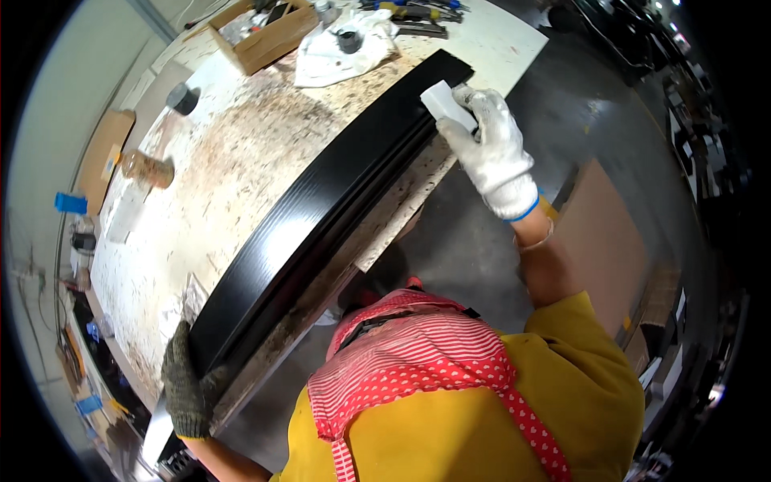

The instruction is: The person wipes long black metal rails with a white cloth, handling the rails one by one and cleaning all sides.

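A long, glossy black board (321, 177) with a grooved edge lies diagonally along the front edge of the worktable. My left hand (189, 386), in a dark green knitted glove, grips the board's near left end, with the fingers on one side and the thumb across the other. In a white glove with a blue cuff, my right hand (494, 145) pinches a white rectangular block (448, 104), perhaps a sponge or eraser pad. That block is at the board's far right end and appears to touch its surface; its underside is hidden.
The stained white table (241, 161) carries a wooden box (265, 40) of small items, a white cloth (337, 60) with a dark cup (348, 40), hand tools (414, 16), a dark tin (182, 99) and a brown jar (148, 169). Cardboard (602, 233) stands at right.
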Demonstrator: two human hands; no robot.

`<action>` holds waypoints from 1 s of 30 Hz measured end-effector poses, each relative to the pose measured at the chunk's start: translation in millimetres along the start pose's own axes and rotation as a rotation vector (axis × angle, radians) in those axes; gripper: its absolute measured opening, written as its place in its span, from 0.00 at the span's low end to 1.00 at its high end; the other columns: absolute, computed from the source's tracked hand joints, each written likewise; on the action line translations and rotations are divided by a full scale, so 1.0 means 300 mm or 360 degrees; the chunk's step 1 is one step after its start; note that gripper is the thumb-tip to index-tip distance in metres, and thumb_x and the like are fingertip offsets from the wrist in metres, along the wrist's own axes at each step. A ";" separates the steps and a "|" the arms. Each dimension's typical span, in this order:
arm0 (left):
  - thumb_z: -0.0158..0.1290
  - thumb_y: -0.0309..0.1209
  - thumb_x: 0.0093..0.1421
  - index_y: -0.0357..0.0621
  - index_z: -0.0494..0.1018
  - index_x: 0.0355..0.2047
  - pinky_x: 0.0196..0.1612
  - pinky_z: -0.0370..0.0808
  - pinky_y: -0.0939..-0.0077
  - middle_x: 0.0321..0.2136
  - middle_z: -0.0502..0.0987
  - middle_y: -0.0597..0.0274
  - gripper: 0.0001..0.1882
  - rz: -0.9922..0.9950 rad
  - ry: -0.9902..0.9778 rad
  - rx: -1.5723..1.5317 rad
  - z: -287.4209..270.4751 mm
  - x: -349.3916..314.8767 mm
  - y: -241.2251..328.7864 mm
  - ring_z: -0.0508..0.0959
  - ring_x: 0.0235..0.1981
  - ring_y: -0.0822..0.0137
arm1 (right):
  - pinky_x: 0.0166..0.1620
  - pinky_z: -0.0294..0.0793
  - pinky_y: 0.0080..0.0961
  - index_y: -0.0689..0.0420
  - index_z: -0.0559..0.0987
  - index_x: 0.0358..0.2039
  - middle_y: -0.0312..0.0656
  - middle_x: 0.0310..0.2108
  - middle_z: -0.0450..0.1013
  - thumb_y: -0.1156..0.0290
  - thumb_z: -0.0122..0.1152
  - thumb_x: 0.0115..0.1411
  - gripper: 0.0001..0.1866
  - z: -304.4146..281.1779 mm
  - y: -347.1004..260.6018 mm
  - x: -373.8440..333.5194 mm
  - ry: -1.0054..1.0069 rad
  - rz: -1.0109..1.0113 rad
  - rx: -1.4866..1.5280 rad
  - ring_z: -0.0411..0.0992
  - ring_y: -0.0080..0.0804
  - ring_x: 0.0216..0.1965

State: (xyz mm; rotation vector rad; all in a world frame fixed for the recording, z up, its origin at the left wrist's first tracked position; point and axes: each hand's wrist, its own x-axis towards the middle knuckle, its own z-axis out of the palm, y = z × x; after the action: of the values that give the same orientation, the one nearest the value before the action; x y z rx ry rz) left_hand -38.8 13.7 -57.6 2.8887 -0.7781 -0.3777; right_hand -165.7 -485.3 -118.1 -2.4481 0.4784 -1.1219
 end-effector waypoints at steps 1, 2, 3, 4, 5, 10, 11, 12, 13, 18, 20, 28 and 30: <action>0.67 0.33 0.45 0.40 0.58 0.68 0.67 0.62 0.61 0.64 0.66 0.46 0.50 0.0012 0.0046 -0.0056 0.007 -0.004 0.005 0.66 0.64 0.49 | 0.47 0.75 0.42 0.64 0.74 0.44 0.52 0.40 0.72 0.70 0.68 0.56 0.18 0.008 -0.017 -0.013 -0.0030 -0.0126 -0.0054 0.74 0.51 0.42; 0.67 0.32 0.46 0.40 0.58 0.68 0.67 0.61 0.61 0.64 0.66 0.46 0.49 0.0021 0.0080 -0.0055 0.017 -0.010 -0.005 0.65 0.65 0.50 | 0.45 0.76 0.41 0.62 0.74 0.45 0.52 0.40 0.72 0.70 0.68 0.55 0.19 0.027 -0.039 -0.031 -0.0041 -0.0460 -0.0185 0.73 0.49 0.41; 0.67 0.32 0.46 0.40 0.58 0.68 0.67 0.61 0.61 0.64 0.66 0.46 0.49 -0.0019 0.0084 -0.0044 0.025 -0.007 -0.001 0.65 0.65 0.50 | 0.44 0.77 0.38 0.62 0.75 0.42 0.50 0.41 0.72 0.79 0.71 0.47 0.20 0.060 -0.112 -0.075 -0.0091 -0.0473 0.0191 0.73 0.49 0.42; 0.67 0.35 0.46 0.42 0.60 0.67 0.66 0.62 0.59 0.62 0.67 0.45 0.48 0.0050 0.0141 -0.0091 0.026 -0.012 -0.008 0.66 0.63 0.47 | 0.43 0.77 0.38 0.61 0.74 0.42 0.49 0.40 0.72 0.78 0.73 0.45 0.22 0.069 -0.203 -0.106 -0.0189 -0.0430 0.0260 0.74 0.49 0.42; 0.68 0.37 0.47 0.43 0.62 0.66 0.65 0.63 0.57 0.60 0.69 0.45 0.46 0.0122 0.0200 -0.0136 0.026 -0.017 -0.017 0.68 0.61 0.45 | 0.43 0.78 0.40 0.59 0.74 0.44 0.48 0.40 0.73 0.76 0.72 0.46 0.24 0.071 -0.310 -0.130 -0.0440 -0.0438 0.0534 0.74 0.48 0.42; 0.70 0.39 0.47 0.43 0.58 0.68 0.69 0.58 0.61 0.64 0.66 0.48 0.50 0.0115 0.0208 -0.0712 0.017 -0.055 -0.072 0.63 0.66 0.52 | 0.40 0.79 0.38 0.53 0.71 0.48 0.47 0.42 0.75 0.68 0.65 0.54 0.22 0.120 -0.435 -0.166 -0.0393 -0.0595 0.0826 0.75 0.42 0.37; 0.70 0.39 0.47 0.43 0.58 0.68 0.69 0.58 0.61 0.64 0.66 0.48 0.50 0.0104 0.0226 -0.0714 0.007 -0.095 -0.121 0.63 0.66 0.52 | 0.42 0.79 0.37 0.56 0.71 0.48 0.47 0.43 0.75 0.70 0.65 0.56 0.20 0.125 -0.398 -0.160 -0.0255 -0.0496 0.0718 0.75 0.44 0.39; 0.70 0.40 0.46 0.42 0.58 0.68 0.69 0.58 0.62 0.64 0.66 0.48 0.51 0.0008 0.0283 -0.0628 -0.012 -0.134 -0.180 0.64 0.66 0.52 | 0.44 0.78 0.37 0.58 0.72 0.47 0.48 0.44 0.75 0.72 0.65 0.58 0.18 0.110 -0.352 -0.152 -0.0110 -0.0389 0.0592 0.75 0.46 0.40; 0.71 0.41 0.46 0.41 0.57 0.68 0.68 0.59 0.62 0.64 0.65 0.48 0.52 -0.0076 0.0330 -0.0547 -0.030 -0.166 -0.238 0.64 0.66 0.52 | 0.45 0.77 0.39 0.60 0.73 0.45 0.47 0.43 0.73 0.73 0.65 0.57 0.16 0.080 -0.319 -0.142 -0.0110 -0.0406 -0.0057 0.75 0.46 0.41; 0.71 0.51 0.45 0.42 0.58 0.68 0.46 0.76 0.69 0.55 0.75 0.45 0.55 -0.0176 0.0256 0.0137 -0.047 -0.385 -0.713 0.79 0.39 0.61 | 0.44 0.78 0.31 0.59 0.73 0.40 0.45 0.41 0.71 0.80 0.67 0.51 0.16 0.165 -0.567 -0.284 -0.0186 -0.0348 0.0313 0.73 0.37 0.43; 0.70 0.47 0.45 0.41 0.63 0.65 0.62 0.68 0.65 0.57 0.74 0.45 0.49 -0.0371 0.0018 -0.0211 -0.116 -0.392 -0.682 0.71 0.61 0.53 | 0.42 0.77 0.33 0.55 0.73 0.46 0.41 0.40 0.72 0.75 0.64 0.53 0.19 0.298 -0.753 -0.429 -0.0352 -0.0469 0.0276 0.73 0.37 0.39; 0.73 0.39 0.40 0.38 0.62 0.65 0.64 0.65 0.62 0.59 0.70 0.46 0.53 -0.0255 -0.0133 -0.0637 -0.104 -0.422 -0.815 0.69 0.60 0.52 | 0.47 0.76 0.35 0.61 0.73 0.42 0.50 0.42 0.73 0.70 0.68 0.55 0.17 0.210 -0.766 -0.345 0.0034 -0.0150 -0.0091 0.75 0.46 0.42; 0.71 0.36 0.41 0.41 0.61 0.66 0.68 0.59 0.59 0.62 0.67 0.49 0.51 -0.0125 -0.0062 -0.0536 -0.066 -0.420 -0.840 0.64 0.64 0.49 | 0.46 0.76 0.38 0.61 0.74 0.42 0.50 0.41 0.73 0.70 0.67 0.55 0.16 0.208 -0.710 -0.343 0.0114 0.0086 -0.0136 0.75 0.49 0.41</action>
State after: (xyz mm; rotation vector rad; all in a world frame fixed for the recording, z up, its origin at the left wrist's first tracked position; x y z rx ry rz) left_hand -18.6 295.3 -59.0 2.6068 -0.5462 -0.5196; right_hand -151.7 -241.0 -115.9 -2.4579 0.6228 -1.1927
